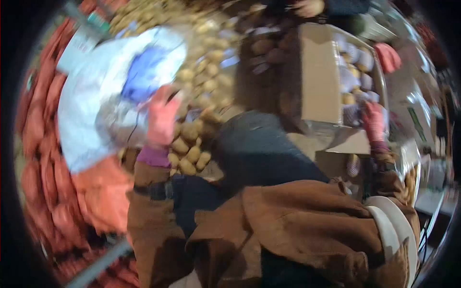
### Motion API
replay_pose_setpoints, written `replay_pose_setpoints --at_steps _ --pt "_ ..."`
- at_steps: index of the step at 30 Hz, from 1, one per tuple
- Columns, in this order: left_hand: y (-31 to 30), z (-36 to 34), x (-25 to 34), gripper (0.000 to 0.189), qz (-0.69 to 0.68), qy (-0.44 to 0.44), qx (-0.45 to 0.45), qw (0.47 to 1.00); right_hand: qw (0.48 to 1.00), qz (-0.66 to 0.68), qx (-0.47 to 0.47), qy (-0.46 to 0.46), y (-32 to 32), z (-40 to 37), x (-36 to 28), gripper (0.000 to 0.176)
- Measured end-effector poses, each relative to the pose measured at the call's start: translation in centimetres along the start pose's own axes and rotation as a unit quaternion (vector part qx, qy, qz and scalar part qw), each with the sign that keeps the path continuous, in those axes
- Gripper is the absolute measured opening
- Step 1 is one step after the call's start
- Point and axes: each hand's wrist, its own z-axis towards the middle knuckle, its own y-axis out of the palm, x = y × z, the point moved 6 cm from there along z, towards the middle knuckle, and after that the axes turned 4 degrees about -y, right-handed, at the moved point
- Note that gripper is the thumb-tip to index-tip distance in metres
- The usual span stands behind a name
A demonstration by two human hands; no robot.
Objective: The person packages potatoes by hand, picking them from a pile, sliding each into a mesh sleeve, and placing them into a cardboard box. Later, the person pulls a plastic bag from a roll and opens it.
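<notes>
My left hand (162, 117), in a pink glove, is blurred by motion beside a blue-purple bundle (144, 72) on a white plastic sack (89, 115). Its fingertips meet the bundle's edge in view, but I cannot make out a grip. In a matching glove, my right hand (374, 121) reaches over the near right corner of a cardboard box (321, 77). Its fingers stretch over potatoes in pale foam nets (353, 79) that fill the box. Loose potatoes (194, 153) lie on the ground just right of my left hand.
A heap of potatoes (206, 72) spreads ahead, with purple net pieces among them. Red filled sacks (38, 115) are stacked at the left. Another person's hand (309, 7) shows at the top. A metal bar (101, 264) crosses the lower left.
</notes>
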Motion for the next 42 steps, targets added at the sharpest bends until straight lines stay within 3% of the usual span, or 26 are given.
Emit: replay_pose_setpoints --at_steps 1,2,3,4,5,7,9,13,15,17,19,23,24,28,30,32,34,35,36,38,39,40,42 --pt "-0.5 -0.3 -1.1 0.026 -0.016 -0.045 -0.005 0.999 0.999 0.025 0.027 -0.013 -1.2 2.2 -2.7 0.051" --pt "-1.3 -0.7 -1.8 0.024 0.033 -0.035 0.003 0.999 0.997 0.050 0.054 -0.027 -2.5 4.5 -5.5 0.049" --pt "-2.0 -1.0 -2.4 0.022 0.080 -0.020 0.010 0.997 0.990 -0.004 0.118 -0.073 -5.5 7.2 -12.9 0.048" --pt "-2.6 -1.3 -4.6 0.020 -0.091 -0.145 0.059 0.984 0.984 0.045 0.131 -0.110 -5.3 9.1 -16.3 0.047" --pt "-2.9 -2.1 -6.9 0.019 -0.260 -0.256 0.108 0.925 0.975 0.092 0.144 -0.143 -4.6 11.0 -19.5 0.047" --pt "-5.3 -3.3 -9.3 0.024 -0.307 -0.284 0.217 0.882 0.947 0.271 0.038 -0.168 0.9 13.6 -27.0 0.042" --pt "-7.7 -4.3 -11.4 0.028 -0.328 -0.300 0.312 0.839 0.877 0.415 -0.156 -0.185 9.1 14.8 -35.8 0.036" --pt "-9.6 -6.2 -16.0 0.031 -0.346 -0.328 0.362 0.801 0.750 0.407 -0.219 -0.472 17.2 14.8 -53.0 0.026" --pt "-10.1 -7.2 -18.7 0.033 -0.336 -0.350 0.376 0.789 0.703 0.435 -0.209 -0.522 19.1 15.6 -59.6 0.023" --pt "-10.0 -7.6 -18.9 0.034 -0.325 -0.356 0.388 0.786 0.717 0.400 -0.167 -0.547 21.5 16.5 -65.1 0.026" --pt "-10.0 -7.5 -19.1 0.037 -0.296 -0.355 0.378 0.802 0.765 0.283 -0.223 -0.534 21.5 15.7 -69.3 0.029" --pt "-9.6 -7.4 -20.3 0.037 -0.281 -0.374 0.375 0.800 0.840 0.213 -0.314 -0.388 26.8 14.1 -72.9 0.045" --pt "-9.5 -7.4 -20.1 0.036 -0.284 -0.375 0.370 0.801 0.839 0.224 -0.309 -0.387 28.2 14.2 -72.7 0.052" --pt "-8.3 -7.2 -19.9 0.031 -0.256 -0.377 0.330 0.827 0.811 0.377 -0.246 -0.373 27.2 15.9 -68.1 0.047" --pt "-7.5 -6.7 -20.4 0.034 -0.188 -0.381 0.276 0.862 0.684 0.577 -0.376 -0.241 24.6 16.3 -65.4 0.043" --pt "-5.5 -5.4 -20.8 0.033 -0.077 -0.321 0.239 0.913 0.508 0.719 -0.453 -0.140 21.6 15.3 -63.4 0.039" --pt "-3.2 -3.2 -16.6 0.039 -0.093 -0.306 0.148 0.936 0.520 0.730 -0.414 -0.159 19.5 15.3 -61.4 0.039" --pt "-2.8 -3.0 -16.7 0.040 -0.018 -0.308 0.106 0.945 0.525 0.735 -0.394 -0.169 18.5 15.6 -60.5 0.038" --pt "-2.6 -2.6 -15.9 0.039 -0.021 -0.323 0.105 0.940 0.510 0.740 -0.410 -0.153 17.7 15.7 -59.7 0.033" --pt "-2.2 -2.1 -15.1 0.039 -0.035 -0.311 0.115 0.943 0.701 0.550 -0.325 -0.318 15.2 17.3 -58.2 0.026" --pt "-1.9 -2.3 -15.6 0.038 -0.046 -0.286 0.124 0.949 0.767 0.432 -0.274 -0.388 14.8 17.5 -57.8 0.023" --pt "-1.6 -2.6 -16.0 0.037 -0.057 -0.264 0.134 0.954 0.763 0.411 -0.119 -0.485 13.0 17.2 -57.6 0.020" --pt "-0.2 -3.6 -18.0 0.035 -0.149 -0.316 0.105 0.931 0.697 0.484 -0.089 -0.522 11.5 17.0 -57.5 0.023"
